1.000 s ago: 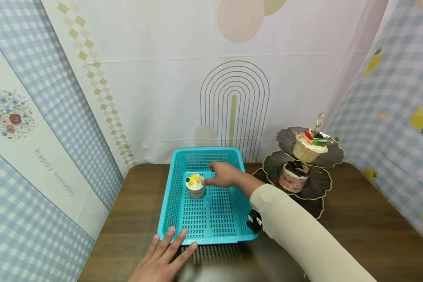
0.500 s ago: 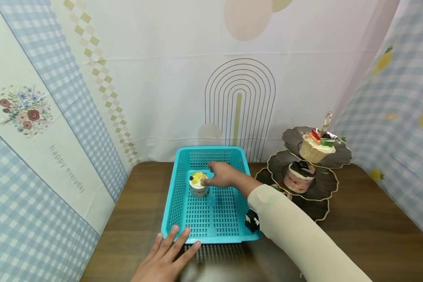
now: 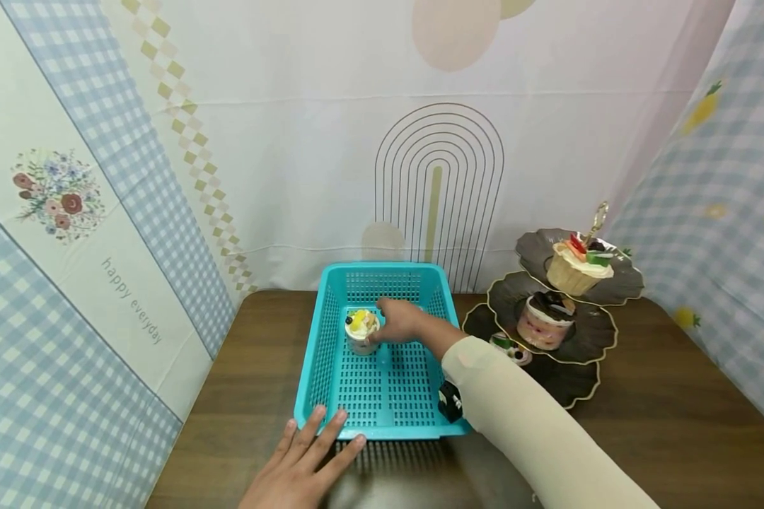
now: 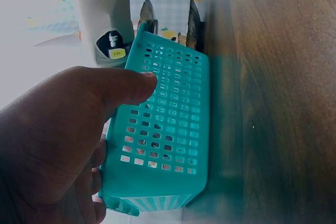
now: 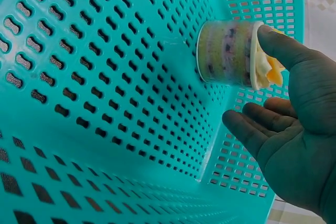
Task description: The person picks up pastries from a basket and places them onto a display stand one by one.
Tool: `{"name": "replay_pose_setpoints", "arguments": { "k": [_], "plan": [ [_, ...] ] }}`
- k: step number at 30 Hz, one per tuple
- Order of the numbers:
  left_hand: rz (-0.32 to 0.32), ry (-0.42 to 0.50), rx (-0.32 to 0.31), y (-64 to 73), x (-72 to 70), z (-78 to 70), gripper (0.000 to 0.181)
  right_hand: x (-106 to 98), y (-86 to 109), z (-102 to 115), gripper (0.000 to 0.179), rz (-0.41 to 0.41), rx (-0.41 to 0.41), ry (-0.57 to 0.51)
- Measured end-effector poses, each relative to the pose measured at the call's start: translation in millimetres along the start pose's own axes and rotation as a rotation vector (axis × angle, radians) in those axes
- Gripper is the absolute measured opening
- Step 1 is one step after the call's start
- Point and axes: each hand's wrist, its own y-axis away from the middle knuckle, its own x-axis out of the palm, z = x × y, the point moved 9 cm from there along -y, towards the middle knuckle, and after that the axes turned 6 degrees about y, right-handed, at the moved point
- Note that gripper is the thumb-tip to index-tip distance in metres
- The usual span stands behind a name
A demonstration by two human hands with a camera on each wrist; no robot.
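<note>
A small dessert cup (image 3: 361, 338), topped with white cream, yellow fruit and a dark berry, stands upright inside the turquoise basket (image 3: 385, 424), toward its left rear. In the right wrist view, the cup (image 5: 226, 53) shows layered sides. My right hand (image 3: 400, 322) reaches in beside it; the thumb (image 5: 281, 43) lies right at the cup's rim, while the other fingers (image 5: 247, 127) are loosely bent below the cup with a visible gap. With fingers spread, my left hand (image 3: 302, 463) rests at the basket's near left rim, its thumb (image 4: 134, 85) against the perforated outer wall.
Right of the basket stands a dark, gold-edged three-tier stand (image 3: 598, 336). It bears a cream-topped cupcake (image 3: 576, 268), a chocolate-topped dessert cup (image 3: 545, 322) and a smaller item (image 3: 512, 350). The brown wooden table (image 3: 229, 403) is bordered by a patterned cloth backdrop (image 3: 293, 177).
My right hand has lowered slightly and come a little closer to the dessert cup. The head view has shifted a bit. My left hand stays at the basket's rim.
</note>
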Motion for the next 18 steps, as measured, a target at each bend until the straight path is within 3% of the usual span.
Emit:
{"name": "replay_pose_setpoints", "arguments": {
  "k": [18],
  "plan": [
    [0.028,-0.013,-0.011,-3.5,3.7,-0.1,0.088,22.1,-14.3,0.0,0.082,0.033,-0.001,0.032]
  ]
}}
